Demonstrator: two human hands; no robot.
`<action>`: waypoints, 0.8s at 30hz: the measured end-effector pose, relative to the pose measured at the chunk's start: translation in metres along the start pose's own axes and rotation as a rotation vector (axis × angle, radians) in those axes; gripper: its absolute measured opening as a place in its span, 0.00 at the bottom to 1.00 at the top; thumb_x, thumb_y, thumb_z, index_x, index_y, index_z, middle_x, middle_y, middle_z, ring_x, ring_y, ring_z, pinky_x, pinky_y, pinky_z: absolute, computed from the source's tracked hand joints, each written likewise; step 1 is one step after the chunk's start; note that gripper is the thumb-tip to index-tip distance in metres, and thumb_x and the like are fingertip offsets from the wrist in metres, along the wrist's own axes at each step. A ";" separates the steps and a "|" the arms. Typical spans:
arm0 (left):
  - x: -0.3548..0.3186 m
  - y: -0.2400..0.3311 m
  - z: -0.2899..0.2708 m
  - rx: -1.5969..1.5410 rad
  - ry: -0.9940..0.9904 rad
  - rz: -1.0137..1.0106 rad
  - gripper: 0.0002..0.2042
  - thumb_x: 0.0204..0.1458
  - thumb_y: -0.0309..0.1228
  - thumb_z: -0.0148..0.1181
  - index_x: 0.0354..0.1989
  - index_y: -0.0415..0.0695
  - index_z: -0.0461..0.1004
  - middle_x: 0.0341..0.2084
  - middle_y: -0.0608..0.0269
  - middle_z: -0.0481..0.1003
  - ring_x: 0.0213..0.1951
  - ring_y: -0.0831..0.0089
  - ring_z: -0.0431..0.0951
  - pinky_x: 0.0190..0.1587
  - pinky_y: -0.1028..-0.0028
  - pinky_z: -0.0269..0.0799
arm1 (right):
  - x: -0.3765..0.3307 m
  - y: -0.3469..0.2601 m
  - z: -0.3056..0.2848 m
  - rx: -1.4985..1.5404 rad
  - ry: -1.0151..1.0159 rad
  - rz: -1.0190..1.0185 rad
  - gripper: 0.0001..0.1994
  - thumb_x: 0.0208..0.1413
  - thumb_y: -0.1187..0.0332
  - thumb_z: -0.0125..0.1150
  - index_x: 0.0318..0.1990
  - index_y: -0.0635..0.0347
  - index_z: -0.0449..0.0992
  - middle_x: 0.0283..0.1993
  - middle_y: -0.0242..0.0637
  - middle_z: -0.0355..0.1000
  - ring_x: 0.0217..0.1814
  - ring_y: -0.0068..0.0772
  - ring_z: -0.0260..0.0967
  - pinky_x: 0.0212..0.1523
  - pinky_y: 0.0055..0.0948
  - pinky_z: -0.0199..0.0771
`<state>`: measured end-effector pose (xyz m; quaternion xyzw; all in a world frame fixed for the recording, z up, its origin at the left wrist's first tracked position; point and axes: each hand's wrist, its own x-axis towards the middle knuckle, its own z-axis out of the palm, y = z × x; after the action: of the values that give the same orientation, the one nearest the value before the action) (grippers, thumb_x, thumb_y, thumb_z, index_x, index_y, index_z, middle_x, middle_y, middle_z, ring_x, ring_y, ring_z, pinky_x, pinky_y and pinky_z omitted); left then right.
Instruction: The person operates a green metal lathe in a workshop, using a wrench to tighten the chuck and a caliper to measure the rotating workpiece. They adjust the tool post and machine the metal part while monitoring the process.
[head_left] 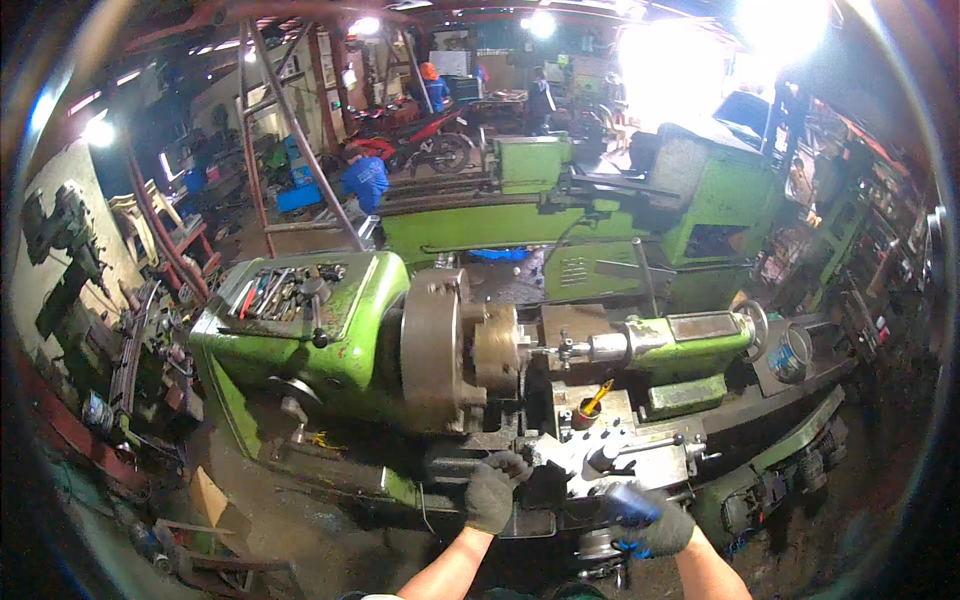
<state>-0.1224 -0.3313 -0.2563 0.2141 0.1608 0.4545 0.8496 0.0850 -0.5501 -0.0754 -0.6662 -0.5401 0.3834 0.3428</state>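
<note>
My left hand [492, 492], in a dark grey glove, is at the front of a green lathe, left of the tool post [603, 457]. Its fingers are curled closed, and what they hold, if anything, is hidden. My right hand [660, 530], gloved in grey with blue, is in front of the carriage, closed around a dark blue object [632, 503] smeared by motion. Beyond the hands, a large chuck [432, 350] grips a brass-coloured round workpiece [497, 345]. The tailstock [685, 340] stands to its right, its spindle pointing at the workpiece.
Loose tools [275, 292] lie on the headstock [345, 345]. A yellow-handled brush [600, 395] stands in a small pot behind the tool post. A bucket [790, 355] is at the bed's right end. Behind stand another green machine [530, 225], a red motorcycle [425, 140] and people in blue.
</note>
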 end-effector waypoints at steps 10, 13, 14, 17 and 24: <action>0.002 -0.008 0.181 1.477 -0.545 0.710 0.25 0.53 0.44 0.70 0.56 0.41 0.79 0.55 0.48 0.75 0.58 0.50 0.74 0.62 0.60 0.68 | -0.101 0.018 -0.197 0.137 0.482 0.316 0.24 0.61 0.56 0.63 0.60 0.60 0.74 0.38 0.28 0.72 0.38 0.22 0.68 0.39 0.27 0.70; 0.016 -0.043 0.199 1.700 -0.562 0.815 0.23 0.46 0.48 0.73 0.46 0.44 0.81 0.44 0.54 0.79 0.49 0.52 0.78 0.53 0.56 0.72 | -0.037 0.034 -0.241 0.080 0.448 0.212 0.23 0.62 0.58 0.63 0.60 0.59 0.75 0.35 0.27 0.71 0.35 0.19 0.67 0.38 0.24 0.69; 0.025 -0.058 0.185 1.739 -0.583 0.707 0.22 0.44 0.48 0.74 0.41 0.45 0.82 0.39 0.56 0.80 0.45 0.54 0.79 0.50 0.55 0.73 | 0.003 0.024 -0.233 0.092 0.427 0.231 0.23 0.62 0.59 0.63 0.62 0.58 0.74 0.36 0.27 0.72 0.36 0.17 0.66 0.39 0.24 0.70; 0.034 -0.064 0.183 1.590 -0.512 0.785 0.14 0.45 0.42 0.76 0.26 0.46 0.79 0.25 0.60 0.78 0.33 0.57 0.78 0.40 0.57 0.71 | 0.096 0.014 -0.212 -0.575 0.196 0.207 0.31 0.62 0.45 0.62 0.67 0.51 0.70 0.58 0.54 0.77 0.62 0.59 0.73 0.62 0.49 0.72; 0.037 -0.071 0.184 1.537 -0.452 0.784 0.15 0.47 0.45 0.74 0.22 0.48 0.80 0.23 0.61 0.78 0.30 0.57 0.78 0.36 0.58 0.71 | 0.228 0.017 -0.114 -0.792 -0.033 -0.139 0.30 0.64 0.44 0.57 0.67 0.48 0.67 0.61 0.52 0.74 0.59 0.55 0.75 0.62 0.50 0.72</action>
<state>0.0335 -0.3759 -0.1377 0.8487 0.1649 0.4261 0.2663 0.2214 -0.3342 -0.0689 -0.7023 -0.6953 0.1323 0.0760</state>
